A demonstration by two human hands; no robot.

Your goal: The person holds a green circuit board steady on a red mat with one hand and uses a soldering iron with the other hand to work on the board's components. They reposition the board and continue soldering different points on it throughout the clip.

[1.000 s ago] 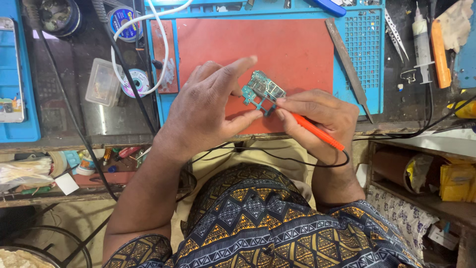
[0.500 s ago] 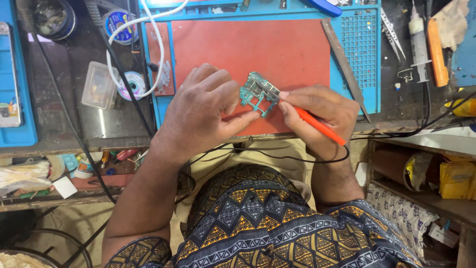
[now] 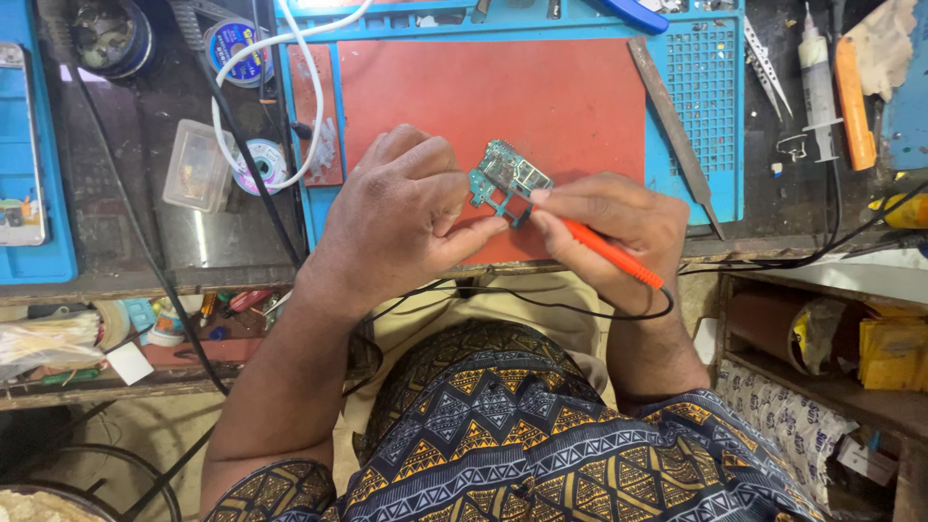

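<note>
Holding a small green circuit board (image 3: 509, 181) over a red work mat (image 3: 570, 97) and touching an orange probe (image 3: 609, 251) to it.

Lying flat across the blue-edged bench tray (image 3: 720, 116), the red work mat, with a grey metal file (image 3: 674, 130) resting along its right border and a white cable (image 3: 290, 58) looping past its left. Curling closed over the mat's near edge, left hand (image 3: 396, 217), pinching the circuit board's lower left side between thumb and fingers, board tilted and raised off the mat. Gripping the orange probe pen-fashion, right hand (image 3: 614, 232), fingers shut around the shaft, tip meeting the board's lower right corner. Trailing from the probe toward the lap, a thin black lead (image 3: 541, 302).
</note>
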